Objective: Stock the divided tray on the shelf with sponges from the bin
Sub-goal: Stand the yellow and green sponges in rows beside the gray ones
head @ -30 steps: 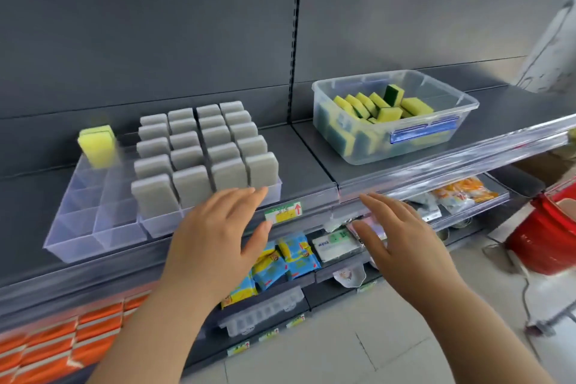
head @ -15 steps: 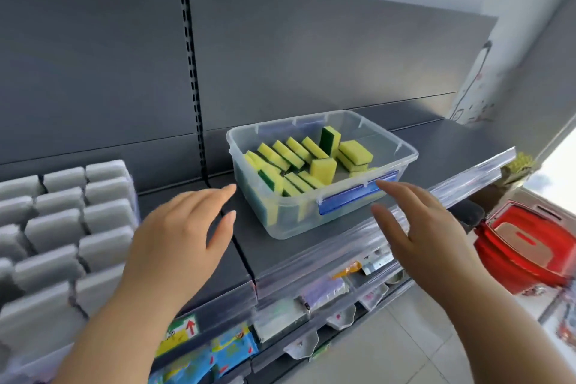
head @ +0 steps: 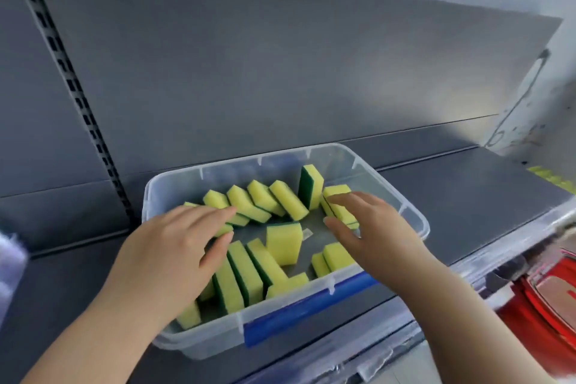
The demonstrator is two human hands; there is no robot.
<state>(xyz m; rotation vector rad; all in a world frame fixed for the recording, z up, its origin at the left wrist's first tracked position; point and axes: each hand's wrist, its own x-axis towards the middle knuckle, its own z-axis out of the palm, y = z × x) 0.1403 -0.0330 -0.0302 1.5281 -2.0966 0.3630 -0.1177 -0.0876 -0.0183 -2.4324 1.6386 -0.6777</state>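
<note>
A clear plastic bin [head: 414, 215] with a blue front latch sits on the grey shelf and holds several yellow-and-green sponges [head: 283, 243]. Both of my hands are inside the bin, above the sponges. My left hand [head: 168, 246] hovers over the left sponges with fingers spread and holds nothing. My right hand [head: 371, 227] reaches to the right side, its fingertips touching a flat sponge [head: 338, 190] near the back right. The divided tray shows only as a blurred pale corner [head: 9, 259] at the far left edge.
The grey shelf [head: 467, 193] stretches right of the bin, backed by a grey panel and a slotted upright [head: 78, 93]. A red basket [head: 548, 305] stands below at the right. A clear price rail runs along the shelf's front edge.
My view has swung right and closer to the bin. Both hands have moved forward from in front of the shelf into the bin. The tray has slid almost out of view at the left.
</note>
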